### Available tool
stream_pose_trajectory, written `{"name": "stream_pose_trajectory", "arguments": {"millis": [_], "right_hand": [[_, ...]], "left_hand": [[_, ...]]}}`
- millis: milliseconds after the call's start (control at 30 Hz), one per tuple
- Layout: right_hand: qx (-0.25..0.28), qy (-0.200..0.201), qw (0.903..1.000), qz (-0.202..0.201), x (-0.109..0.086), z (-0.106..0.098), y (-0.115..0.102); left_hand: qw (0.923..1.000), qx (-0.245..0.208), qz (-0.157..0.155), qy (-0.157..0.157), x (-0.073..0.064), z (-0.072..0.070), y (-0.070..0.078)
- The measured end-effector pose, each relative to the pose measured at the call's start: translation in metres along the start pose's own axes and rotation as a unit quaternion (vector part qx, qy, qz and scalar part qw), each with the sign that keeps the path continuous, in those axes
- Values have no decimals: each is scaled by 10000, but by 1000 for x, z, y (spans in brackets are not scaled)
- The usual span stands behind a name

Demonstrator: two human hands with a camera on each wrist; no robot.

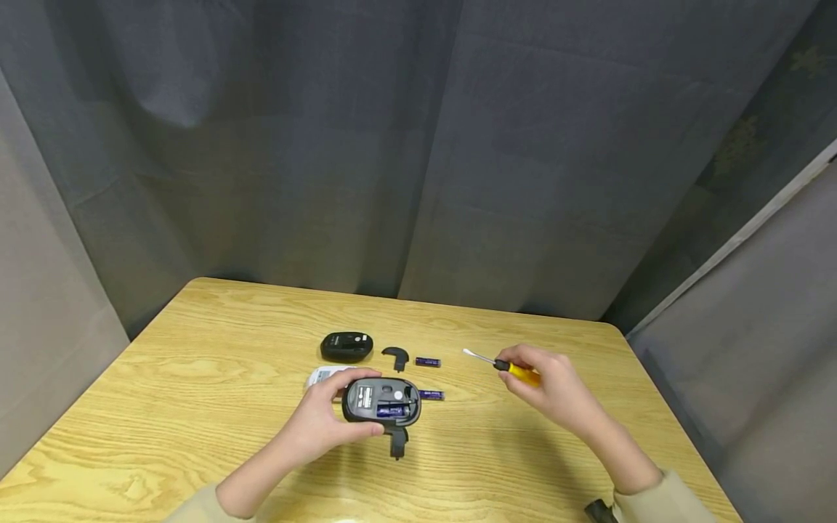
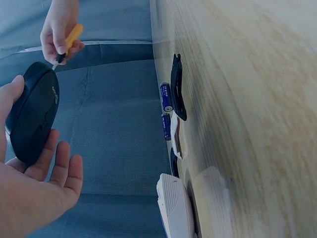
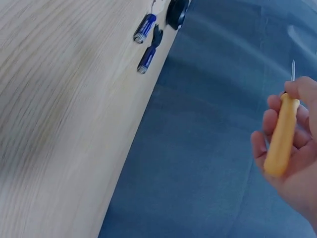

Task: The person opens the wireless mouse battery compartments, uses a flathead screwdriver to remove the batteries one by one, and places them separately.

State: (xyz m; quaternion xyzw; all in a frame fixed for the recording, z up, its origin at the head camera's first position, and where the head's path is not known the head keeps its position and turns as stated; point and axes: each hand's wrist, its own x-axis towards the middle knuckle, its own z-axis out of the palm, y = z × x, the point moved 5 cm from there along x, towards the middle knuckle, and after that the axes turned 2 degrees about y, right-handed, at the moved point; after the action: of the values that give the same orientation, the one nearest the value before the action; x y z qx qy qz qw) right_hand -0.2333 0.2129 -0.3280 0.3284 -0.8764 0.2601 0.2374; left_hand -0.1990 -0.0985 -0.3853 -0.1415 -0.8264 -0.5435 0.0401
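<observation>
In the head view my left hand [image 1: 318,419] grips a black computer mouse [image 1: 360,414] by its edges, underside up. Its battery bay lies uncovered, with a blue battery [image 1: 392,411] inside. From the left wrist view, the mouse's dark top shell [image 2: 37,116] is visible, held above the table. My right hand [image 1: 548,385] holds a screwdriver [image 1: 523,374] with a yellow handle, its metal tip pointing left toward the mouse but well apart from it. The right wrist view shows the fingers and thumb wrapped about the yellow handle [image 3: 282,136].
A second black mouse [image 1: 346,347] lies underside up farther back, and a white mouse [image 2: 176,206] is partly hidden behind my left hand. Two loose blue batteries, one behind [image 1: 428,362] and one nearer [image 1: 432,395], lie beside black battery covers, one at the back [image 1: 397,357] and one in front [image 1: 398,442].
</observation>
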Motion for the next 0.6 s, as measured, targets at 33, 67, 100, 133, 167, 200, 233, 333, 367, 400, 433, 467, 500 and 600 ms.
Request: {"name": "stream_pose_trajectory", "arguments": {"millis": [33,67,100,133,167,200,233,333,367,400,433,467,500,600], "right_hand": [[23,39,10000,-41,1,-1,-3],[46,74,9999,-80,1,-2,-6],[69,110,9998,-125,2,-3,-10],[86,143,9997,-180,2,-4,-13],[119,168,9995,-221,2,-4,-16],[164,194,9993,-274,2,-5,-19],[195,209,9991,-323,2,-5,-21],[275,198,9983,-474,3,-5,-29],[294,174,9981,-506,3,-4,-31],[310,145,9980,-539,3,-4,-33],[311,109,9979,-559,3,-3,-35],[318,78,9978,-577,3,-2,-37],[330,39,9978,-576,2,-1,-38],[378,-16,9970,-671,1,1,-43]], "left_hand": [[10000,-11,-5,-12,0,0,0],[10000,-17,-5,-24,0,0,0],[10000,-27,-7,-31,1,1,0],[10000,-38,4,-34,1,1,0],[10000,-39,28,-36,1,1,1],[10000,-32,54,-32,1,2,1],[10000,-28,81,-27,2,2,1],[9998,-33,205,-5,2,2,3],[9997,-42,224,2,2,2,3],[9997,-58,233,5,3,2,4],[9997,-78,240,2,3,3,4],[9996,-82,252,-2,3,3,4],[9997,-85,239,-4,3,3,4],[9997,-78,215,-17,4,4,4]]}}
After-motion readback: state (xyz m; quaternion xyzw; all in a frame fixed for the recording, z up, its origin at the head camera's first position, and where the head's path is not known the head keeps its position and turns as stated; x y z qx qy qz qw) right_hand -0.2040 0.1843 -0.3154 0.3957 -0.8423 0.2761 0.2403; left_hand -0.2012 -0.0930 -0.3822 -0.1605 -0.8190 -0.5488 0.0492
